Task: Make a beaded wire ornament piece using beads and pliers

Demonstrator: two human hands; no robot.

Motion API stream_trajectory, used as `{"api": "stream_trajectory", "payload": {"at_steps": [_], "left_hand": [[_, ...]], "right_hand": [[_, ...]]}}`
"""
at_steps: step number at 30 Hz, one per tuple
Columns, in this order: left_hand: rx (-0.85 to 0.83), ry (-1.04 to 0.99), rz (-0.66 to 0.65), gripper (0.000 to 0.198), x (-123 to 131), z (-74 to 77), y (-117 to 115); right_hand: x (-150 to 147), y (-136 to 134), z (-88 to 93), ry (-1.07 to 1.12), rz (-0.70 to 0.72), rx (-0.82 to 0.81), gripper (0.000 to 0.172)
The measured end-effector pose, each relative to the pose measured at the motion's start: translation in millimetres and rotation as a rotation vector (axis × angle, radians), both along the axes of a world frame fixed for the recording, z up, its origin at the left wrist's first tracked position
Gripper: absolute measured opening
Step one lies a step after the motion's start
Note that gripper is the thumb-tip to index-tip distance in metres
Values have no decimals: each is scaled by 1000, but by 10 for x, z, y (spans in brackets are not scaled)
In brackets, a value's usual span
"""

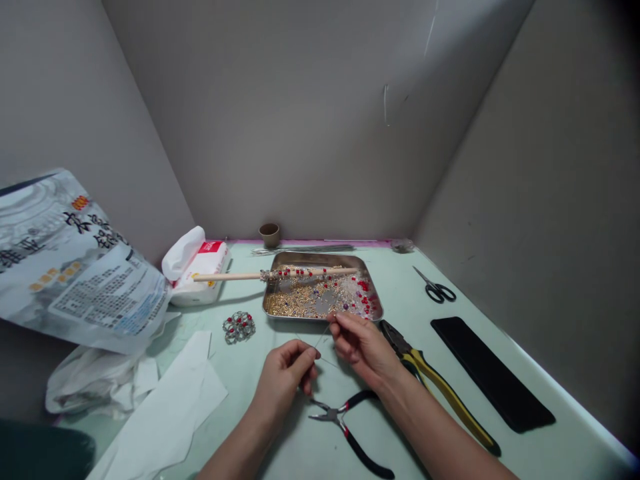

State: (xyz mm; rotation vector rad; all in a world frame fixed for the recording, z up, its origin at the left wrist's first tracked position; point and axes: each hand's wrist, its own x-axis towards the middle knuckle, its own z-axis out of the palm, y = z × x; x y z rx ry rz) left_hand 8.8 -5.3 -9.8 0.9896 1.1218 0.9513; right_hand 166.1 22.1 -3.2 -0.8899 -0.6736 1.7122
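My left hand pinches a thin wire between thumb and forefinger, over the table in front of the tray. Close by on the right, my right hand has its fingertips closed at the wire's upper end, by the tray's front rim. Any bead in those fingertips is too small to make out. The metal tray holds loose gold, clear and red beads. Across it lies a wooden stick wound with wire and red beads. Small pliers lie open below my hands.
Large yellow-handled pliers, a black strip and scissors lie to the right. A beaded wire piece, white paper, a tissue pack and a printed bag occupy the left. Behind the tray stands a brown cup.
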Motion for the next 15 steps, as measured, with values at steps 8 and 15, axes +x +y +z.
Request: {"api": "stream_trajectory", "payload": {"at_steps": [8, 15], "left_hand": [[-12, -6, 8, 30, 3, 13, -8], [-12, 11, -11, 29, -5, -11, 0]], "right_hand": [[-19, -5, -8, -28, -11, 4, 28], [-29, -10, -10, -15, -18, 1, 27]]}}
